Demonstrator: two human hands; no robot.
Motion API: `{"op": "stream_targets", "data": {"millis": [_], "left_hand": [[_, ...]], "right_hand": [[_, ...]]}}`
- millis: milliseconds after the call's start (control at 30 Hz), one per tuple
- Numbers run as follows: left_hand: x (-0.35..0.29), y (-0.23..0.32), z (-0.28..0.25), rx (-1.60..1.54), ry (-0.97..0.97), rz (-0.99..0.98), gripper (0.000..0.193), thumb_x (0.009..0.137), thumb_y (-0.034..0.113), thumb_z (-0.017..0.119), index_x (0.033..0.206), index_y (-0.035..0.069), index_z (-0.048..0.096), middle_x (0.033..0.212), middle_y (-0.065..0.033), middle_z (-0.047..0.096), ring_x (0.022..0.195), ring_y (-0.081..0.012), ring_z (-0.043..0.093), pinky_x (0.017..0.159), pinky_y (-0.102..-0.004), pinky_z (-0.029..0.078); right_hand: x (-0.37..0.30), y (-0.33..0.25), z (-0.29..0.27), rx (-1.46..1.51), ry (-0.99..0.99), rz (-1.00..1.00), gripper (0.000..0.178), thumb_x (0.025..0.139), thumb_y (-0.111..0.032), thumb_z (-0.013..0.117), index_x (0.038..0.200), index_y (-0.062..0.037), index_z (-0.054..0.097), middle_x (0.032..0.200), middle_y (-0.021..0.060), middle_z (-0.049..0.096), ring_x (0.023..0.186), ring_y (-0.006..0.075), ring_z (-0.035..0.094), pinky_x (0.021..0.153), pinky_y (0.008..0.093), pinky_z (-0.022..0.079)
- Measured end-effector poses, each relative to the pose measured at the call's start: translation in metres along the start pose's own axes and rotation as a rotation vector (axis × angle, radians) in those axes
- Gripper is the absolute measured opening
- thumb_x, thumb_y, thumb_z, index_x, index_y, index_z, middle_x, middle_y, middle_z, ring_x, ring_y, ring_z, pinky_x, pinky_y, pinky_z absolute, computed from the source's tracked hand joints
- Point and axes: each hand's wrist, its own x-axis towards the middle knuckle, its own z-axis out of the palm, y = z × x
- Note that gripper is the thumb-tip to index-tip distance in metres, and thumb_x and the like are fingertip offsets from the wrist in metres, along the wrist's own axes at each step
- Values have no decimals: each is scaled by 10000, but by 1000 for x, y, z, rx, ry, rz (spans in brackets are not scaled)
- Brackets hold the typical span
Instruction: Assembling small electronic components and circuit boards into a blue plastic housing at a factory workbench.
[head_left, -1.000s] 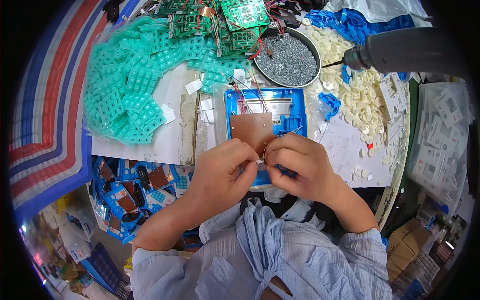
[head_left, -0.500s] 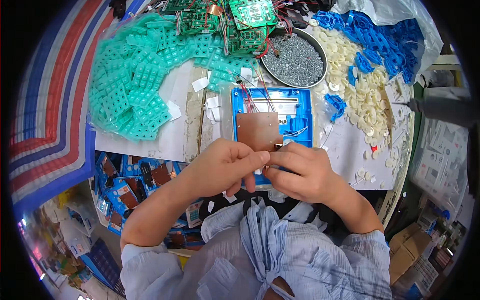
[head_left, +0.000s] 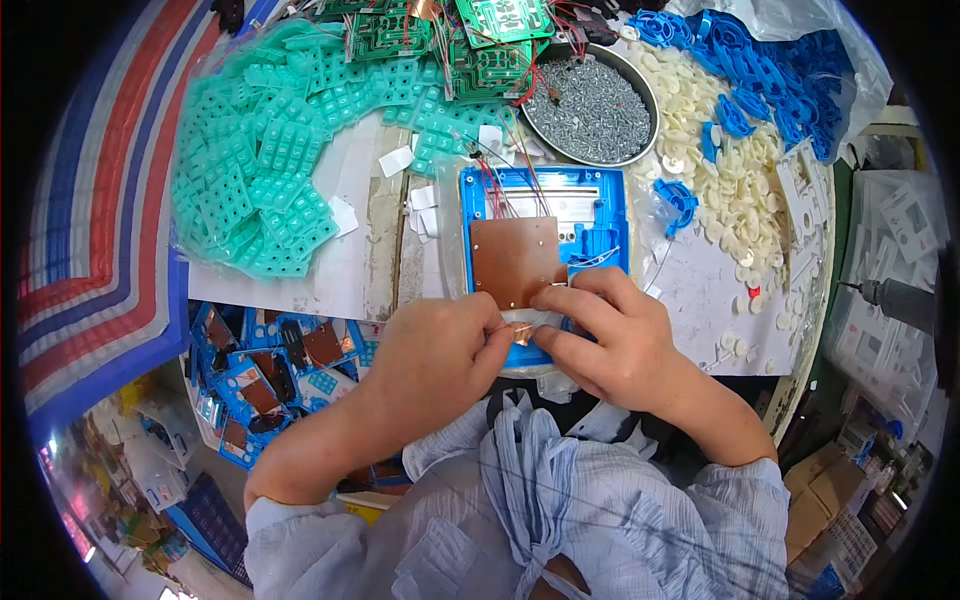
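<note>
In front of me an open blue plastic housing (head_left: 610, 215) holds a brown circuit board (head_left: 515, 260), its plain side up, with thin red wires running from its far edge. Just below the board's near edge is a small piece of copper-coloured foil (head_left: 521, 333). My left hand (head_left: 440, 345) is closed, pinching the foil's left side between thumb and forefinger. At its right side, my right hand (head_left: 620, 345) is curled with its fingertips on the foil, and an upper finger touches the board's lower right corner. The foil's edges are partly hidden by my fingers.
Turquoise rubber keypads (head_left: 260, 150) are heaped on the left, green circuit boards (head_left: 490, 65) at the back. A round metal pan of screws (head_left: 590, 105) adjoins cream discs (head_left: 720, 180) and blue plastic parts (head_left: 770, 80). An electric screwdriver (head_left: 895, 300) hangs right; filled blue housings (head_left: 255, 370) lie lower left.
My hands have drawn slightly apart, and the copper-coloured foil now shows between the fingertips. My left hand has moved a little lower. The hanging screwdriver has swung down and to the right.
</note>
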Motion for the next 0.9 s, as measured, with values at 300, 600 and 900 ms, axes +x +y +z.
{"op": "stream_targets", "data": {"millis": [300, 600, 900], "left_hand": [[-7, 13, 25, 293, 181, -35, 201, 914, 169, 651, 770, 71, 551, 572, -135, 603, 507, -344, 624, 479, -471, 468], [-9, 14, 27, 306, 204, -80, 218, 925, 194, 639, 770, 70, 550, 585, -133, 613, 504, -340, 624, 473, -463, 468], [-13, 9, 18, 118, 156, -78, 221, 916, 161, 679, 756, 66, 560, 585, -114, 603, 495, -310, 596, 473, -410, 448]], "right_hand": [[-13, -23, 0, 31, -97, 156, 416, 693, -196, 780, 1079, -53, 715, 1018, 45, 612, 895, 246, 552, 734, 376, 440], [-9, -27, 1, 3, -177, 204, 461, 744, -277, 789, 1129, -38, 706, 1003, 36, 592, 896, 232, 528, 759, 385, 409], [-7, -35, -5, -109, -351, 210, 520, 775, -282, 765, 1232, -51, 678, 1053, 46, 611, 907, 252, 549, 812, 398, 426]]}}
